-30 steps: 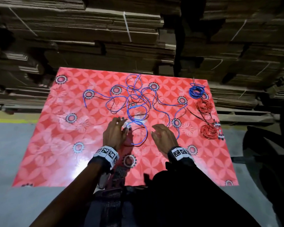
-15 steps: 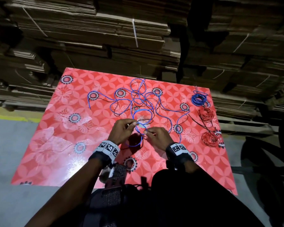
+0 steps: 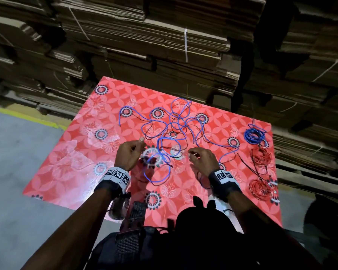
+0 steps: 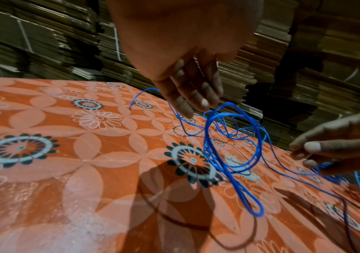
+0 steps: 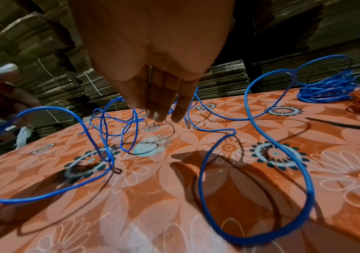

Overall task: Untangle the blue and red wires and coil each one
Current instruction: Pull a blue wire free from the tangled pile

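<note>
In the head view, the loose blue plastic-coated wire (image 3: pixel 174 133) sprawls in loops across the upper middle of the red flower-patterned table (image 3: pixel 70 172), crossed by a thin dark strand whose colour I cannot tell; a coiled blue wire bundle (image 3: pixel 254 135) and two coiled red wire bundles (image 3: pixel 260 155) lie at the right edge. The left hand (image 3: pixel 127 155) and right hand (image 3: pixel 202 159) hover at centre frame, fingers curled, on either side of a raised loop. In the left wrist view, that hand's fingers (image 4: pixel 196 95) hang loosely at top centre, just above the loop, and I cannot tell whether they touch it. At the right edge the other hand pinches something thin. In the right wrist view, its fingers (image 5: pixel 159 102) point down together at upper centre; what they pinch is hidden. The wire looks light and springy, holding its curves, so it is probably best taken near a free end and drawn out through the crossings.
</note>
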`<control>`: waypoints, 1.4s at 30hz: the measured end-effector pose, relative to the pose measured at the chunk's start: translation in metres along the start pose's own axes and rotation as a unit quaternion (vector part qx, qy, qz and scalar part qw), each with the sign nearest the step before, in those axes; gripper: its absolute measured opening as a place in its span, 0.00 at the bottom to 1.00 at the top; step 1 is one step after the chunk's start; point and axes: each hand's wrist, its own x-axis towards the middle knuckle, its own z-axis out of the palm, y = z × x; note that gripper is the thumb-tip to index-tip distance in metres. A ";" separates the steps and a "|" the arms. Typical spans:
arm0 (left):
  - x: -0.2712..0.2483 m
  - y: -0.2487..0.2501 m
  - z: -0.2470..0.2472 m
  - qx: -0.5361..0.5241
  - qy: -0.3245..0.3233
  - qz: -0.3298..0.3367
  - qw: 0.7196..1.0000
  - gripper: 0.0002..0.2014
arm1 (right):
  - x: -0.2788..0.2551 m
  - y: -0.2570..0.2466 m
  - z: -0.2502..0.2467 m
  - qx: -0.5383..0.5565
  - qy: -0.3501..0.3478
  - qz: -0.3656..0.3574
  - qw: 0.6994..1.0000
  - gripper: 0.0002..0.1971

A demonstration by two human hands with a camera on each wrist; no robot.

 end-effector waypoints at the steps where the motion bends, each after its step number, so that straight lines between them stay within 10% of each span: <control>1: 0.005 -0.001 -0.001 0.010 0.020 -0.009 1.000 0.30 | 0.006 0.001 -0.001 0.003 0.011 0.003 1.000 0.10; 11: 0.066 -0.006 -0.019 0.201 0.034 -0.101 0.974 0.10 | 0.062 -0.020 0.005 0.040 0.073 -0.047 0.995 0.11; 22: 0.154 -0.045 -0.039 0.227 0.005 -0.180 0.957 0.29 | 0.101 -0.057 0.045 0.023 0.047 -0.101 0.993 0.12; 28: 0.178 -0.064 -0.037 0.216 -0.029 -0.171 0.961 0.08 | 0.112 -0.071 0.061 0.038 0.041 -0.095 0.994 0.12; 34: 0.171 -0.053 -0.032 0.213 0.028 -0.166 0.962 0.21 | 0.115 -0.081 0.067 0.039 0.048 -0.104 0.993 0.11; 38: 0.167 -0.048 -0.033 0.130 0.054 -0.253 0.957 0.20 | 0.112 -0.090 0.068 0.041 0.054 -0.102 0.992 0.11; 42: 0.150 -0.030 -0.033 -0.181 0.081 -0.343 0.918 0.13 | 0.110 -0.103 0.066 0.072 0.059 -0.089 0.992 0.10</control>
